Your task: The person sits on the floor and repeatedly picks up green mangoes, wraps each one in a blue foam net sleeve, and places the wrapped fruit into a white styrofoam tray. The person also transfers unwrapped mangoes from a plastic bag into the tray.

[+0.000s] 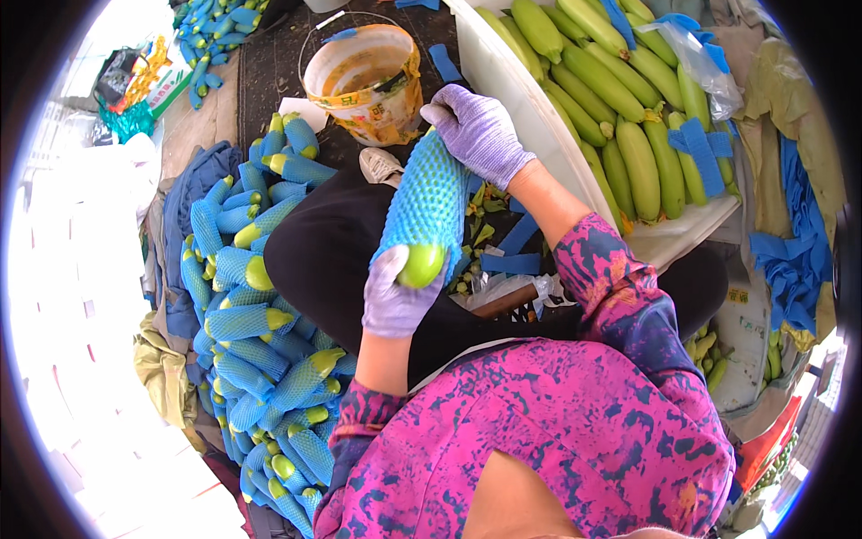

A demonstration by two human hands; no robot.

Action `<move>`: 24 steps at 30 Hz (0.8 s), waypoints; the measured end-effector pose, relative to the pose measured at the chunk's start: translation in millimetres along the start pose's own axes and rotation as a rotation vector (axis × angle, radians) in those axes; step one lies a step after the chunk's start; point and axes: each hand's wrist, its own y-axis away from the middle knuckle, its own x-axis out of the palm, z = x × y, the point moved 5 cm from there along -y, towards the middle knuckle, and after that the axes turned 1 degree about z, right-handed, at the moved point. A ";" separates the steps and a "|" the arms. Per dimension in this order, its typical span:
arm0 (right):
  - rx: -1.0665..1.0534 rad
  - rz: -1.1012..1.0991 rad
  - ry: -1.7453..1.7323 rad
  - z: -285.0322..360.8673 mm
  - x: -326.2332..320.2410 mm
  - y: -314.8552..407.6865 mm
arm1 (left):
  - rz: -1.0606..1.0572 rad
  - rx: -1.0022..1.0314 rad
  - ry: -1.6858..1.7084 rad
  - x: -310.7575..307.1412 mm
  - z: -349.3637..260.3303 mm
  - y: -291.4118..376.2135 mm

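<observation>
A light green zucchini [423, 267] is sheathed in a blue foam mesh sleeve [425, 195], its rounded end bare. My left hand [402, 296], in a lilac knit glove, grips it around that lower end. At the upper end, my gloved right hand [475, 131] pinches the sleeve's edge between thumb and fingers. The zucchini tilts over my lap, with black trousers [323, 249] behind it. To the left lies a heap of sleeved zucchini [256, 350]. Bare zucchini [606, 94] fill a white plastic crate [525, 114] at the upper right.
A stained bucket [367, 84] with a wire handle stands ahead. Loose blue sleeves [512, 263] and plant scraps lie between my legs. More blue sleeves [798, 256] hang at the far right. Another sleeved pile [212, 34] sits at the upper left, near a blue cloth [195, 215].
</observation>
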 end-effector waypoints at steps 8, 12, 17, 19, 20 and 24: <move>1.062 0.313 0.080 -258.5 87.4 180.3 | -0.192 0.897 -0.160 14.2 -114.2 102.2; 1.524 0.375 0.122 -351.9 113.2 284.7 | -0.507 1.147 -0.700 10.0 -87.2 88.9; 1.254 0.290 0.075 -341.5 118.5 235.9 | -0.161 0.519 -0.817 7.6 -19.8 -5.6; 0.675 0.309 -0.238 -271.4 102.8 185.2 | -0.249 0.365 -0.851 1.3 -1.3 -33.2; 0.649 0.438 -0.307 -237.8 94.0 171.6 | -0.241 0.358 -0.840 1.4 6.5 -44.5; 0.115 0.406 -0.358 -96.0 38.9 121.2 | -0.164 0.262 -1.036 9.2 31.3 -63.6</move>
